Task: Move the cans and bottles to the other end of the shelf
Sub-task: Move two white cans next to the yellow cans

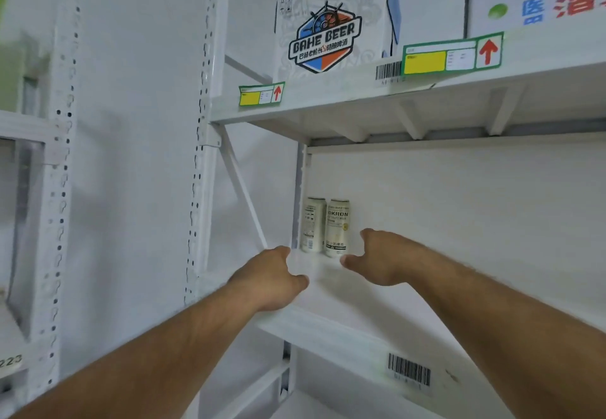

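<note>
White shelf [331, 290], back-left corner: 2 tall cream cans [324, 227] upright, side by side, dark print, right one reads "OKRON". My left hand [273, 276] & right hand [377, 254] spread, empty, just short of cans.

two cans [324, 227] side by side (touching) at shelf's [344, 290] left rear corner

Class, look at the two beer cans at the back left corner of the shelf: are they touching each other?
Cannot tell. In the head view the left can and right can stand side by side with a thin dark line between them, too blurred to read as a gap or contact.
</note>
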